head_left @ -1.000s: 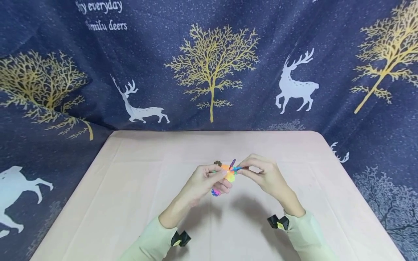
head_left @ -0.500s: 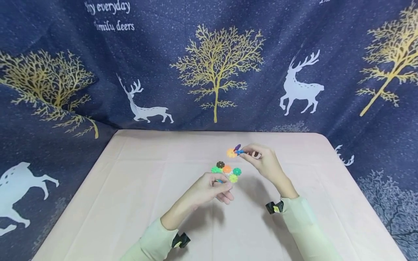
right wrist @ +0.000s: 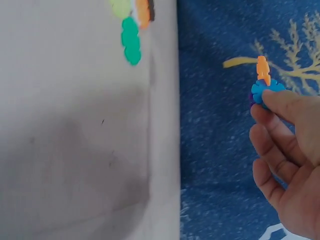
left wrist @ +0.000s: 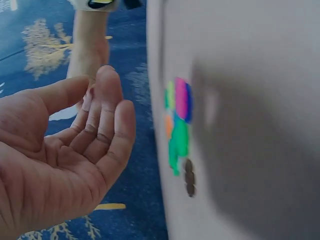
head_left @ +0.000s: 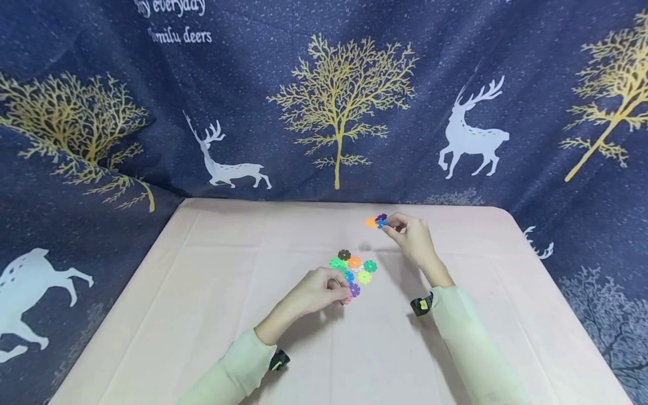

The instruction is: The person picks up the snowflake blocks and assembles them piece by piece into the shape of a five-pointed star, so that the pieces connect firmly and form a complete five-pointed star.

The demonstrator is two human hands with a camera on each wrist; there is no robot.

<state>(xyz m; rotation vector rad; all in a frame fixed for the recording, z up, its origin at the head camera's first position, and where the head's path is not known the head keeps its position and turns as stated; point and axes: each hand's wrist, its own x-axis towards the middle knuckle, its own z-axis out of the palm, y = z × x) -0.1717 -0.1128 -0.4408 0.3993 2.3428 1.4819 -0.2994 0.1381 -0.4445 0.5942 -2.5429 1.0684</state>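
My right hand (head_left: pixel 415 239) pinches a blue snowflake disc (right wrist: pixel 260 91) between thumb and index finger. Joined to that disc are an orange one (right wrist: pixel 263 69) and a purple one (head_left: pixel 381 216), held up above the far part of the table. My left hand (head_left: pixel 320 291) holds nothing; in the left wrist view its fingers are loosely bent and apart from the thumb. Close beside it on the table lies a cluster of snowflake discs: brown (head_left: pixel 344 255), green (head_left: pixel 336 262), orange (head_left: pixel 354 262), yellow-green (head_left: pixel 364 276), purple (head_left: pixel 354 289) and others. The left hand partly covers the cluster in the head view.
A pale pink cloth covers the table (head_left: pixel 243 281). Behind it hangs a dark blue curtain (head_left: pixel 395 163) printed with deer and trees. Black devices (head_left: pixel 421 305) are strapped at both wrists.
The right hand has drawn the blue, orange and purple discs away, up and to the far side. The left hand has let go of the other discs, which now lie on the table.
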